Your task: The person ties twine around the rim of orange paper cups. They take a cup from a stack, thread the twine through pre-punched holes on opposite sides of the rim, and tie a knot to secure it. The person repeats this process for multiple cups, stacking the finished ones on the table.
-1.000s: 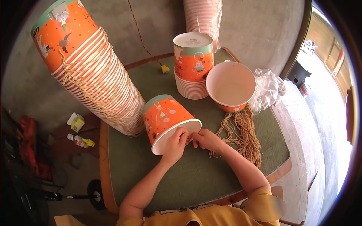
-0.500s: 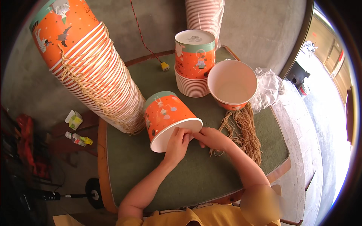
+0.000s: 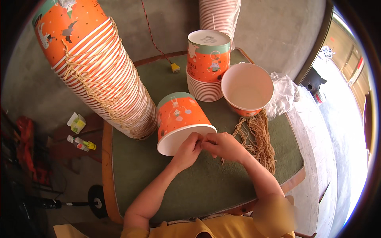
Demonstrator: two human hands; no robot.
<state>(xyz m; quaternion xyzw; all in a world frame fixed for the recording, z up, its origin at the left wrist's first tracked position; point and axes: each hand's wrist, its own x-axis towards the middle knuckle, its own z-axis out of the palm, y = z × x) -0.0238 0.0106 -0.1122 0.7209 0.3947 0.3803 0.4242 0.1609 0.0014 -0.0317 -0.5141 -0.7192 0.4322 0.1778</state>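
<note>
An orange paper bucket (image 3: 183,114) with a green band lies tilted on the table, its white mouth toward me. My left hand (image 3: 188,150) is closed in a pinch in front of the mouth, at the rim's lower right. Right beside it, my right hand (image 3: 224,146) has its fingers bent together, the fingertips of both hands meeting. Whatever they pinch is too small or hidden to make out. A bundle of tan cords (image 3: 260,141) lies just right of my right hand, loose strands reaching toward it.
To the left leans a tall stack of nested orange buckets (image 3: 107,75) with cords hanging along it. Behind stand an upside-down bucket stack (image 3: 208,65), an open bucket (image 3: 248,87) and clear plastic wrap (image 3: 281,95). A yellow plug (image 3: 175,68) rests on the green tabletop (image 3: 190,194).
Both hands have drawn together at the rim's right side, the left fingers shifting right across the mouth. The bucket has turned slightly more upright.
</note>
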